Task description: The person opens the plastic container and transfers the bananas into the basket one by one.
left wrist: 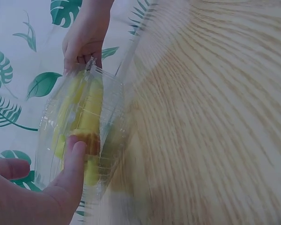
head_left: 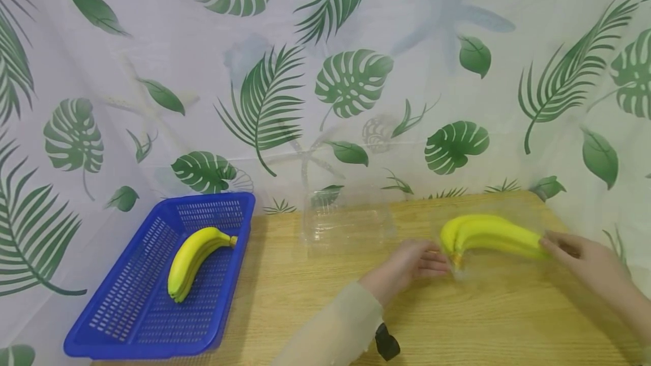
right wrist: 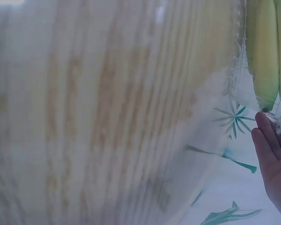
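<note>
One clear box [left wrist: 114, 98], bananas [head_left: 495, 231] inside | right fingers [head_left: 559, 249] pinch it, left fingers [head_left: 432, 265] outstretched | second box [head_left: 351, 227] behind | blue basket [head_left: 147, 349] leftward

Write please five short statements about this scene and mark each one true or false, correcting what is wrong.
1. The right hand holds a clear container with bananas inside. True.
2. The stem end of these bananas is near the right hand. False: it is near the left hand.
3. A banana bunch lies in the blue basket. True.
4. The blue basket stands to the right of both hands. False: it stands to their left.
5. The backdrop shows green leaves. True.
</note>
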The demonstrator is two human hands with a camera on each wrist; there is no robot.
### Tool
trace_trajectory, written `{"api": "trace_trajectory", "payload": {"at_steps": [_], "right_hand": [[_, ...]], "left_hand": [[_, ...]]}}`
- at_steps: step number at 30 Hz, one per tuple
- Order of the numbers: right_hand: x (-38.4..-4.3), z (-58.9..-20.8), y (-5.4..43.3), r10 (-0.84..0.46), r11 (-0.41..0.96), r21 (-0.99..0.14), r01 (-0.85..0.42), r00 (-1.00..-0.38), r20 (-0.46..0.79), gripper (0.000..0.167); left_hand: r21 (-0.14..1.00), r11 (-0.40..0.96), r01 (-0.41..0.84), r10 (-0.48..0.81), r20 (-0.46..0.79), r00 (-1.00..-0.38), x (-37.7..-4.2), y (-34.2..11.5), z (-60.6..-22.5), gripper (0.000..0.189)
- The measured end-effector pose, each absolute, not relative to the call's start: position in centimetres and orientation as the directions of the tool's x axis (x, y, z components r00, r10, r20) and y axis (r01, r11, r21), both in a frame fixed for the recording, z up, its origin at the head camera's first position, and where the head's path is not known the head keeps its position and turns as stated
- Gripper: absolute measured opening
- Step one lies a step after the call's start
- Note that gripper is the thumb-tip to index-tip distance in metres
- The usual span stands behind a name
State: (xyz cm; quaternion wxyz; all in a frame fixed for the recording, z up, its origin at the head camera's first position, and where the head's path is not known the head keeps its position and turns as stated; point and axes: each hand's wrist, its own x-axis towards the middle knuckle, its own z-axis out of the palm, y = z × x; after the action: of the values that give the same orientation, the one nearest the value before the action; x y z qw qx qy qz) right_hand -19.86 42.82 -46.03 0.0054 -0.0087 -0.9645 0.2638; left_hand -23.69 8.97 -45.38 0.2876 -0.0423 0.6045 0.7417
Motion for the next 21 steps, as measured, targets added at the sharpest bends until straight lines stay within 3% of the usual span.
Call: {"api": "trace_trajectory", "payload": {"at_steps": [21], "right_hand": [[-18.0, -46.1, 40.7, -0.025, 0.856, -0.516, -0.009, -0.999, -0.024, 0.074]], "left_hand": [[0.903, 0.007, -0.43, 0.398, -0.397, -0.827, -21.6, 6.1, -45.3, 0.024]]}}
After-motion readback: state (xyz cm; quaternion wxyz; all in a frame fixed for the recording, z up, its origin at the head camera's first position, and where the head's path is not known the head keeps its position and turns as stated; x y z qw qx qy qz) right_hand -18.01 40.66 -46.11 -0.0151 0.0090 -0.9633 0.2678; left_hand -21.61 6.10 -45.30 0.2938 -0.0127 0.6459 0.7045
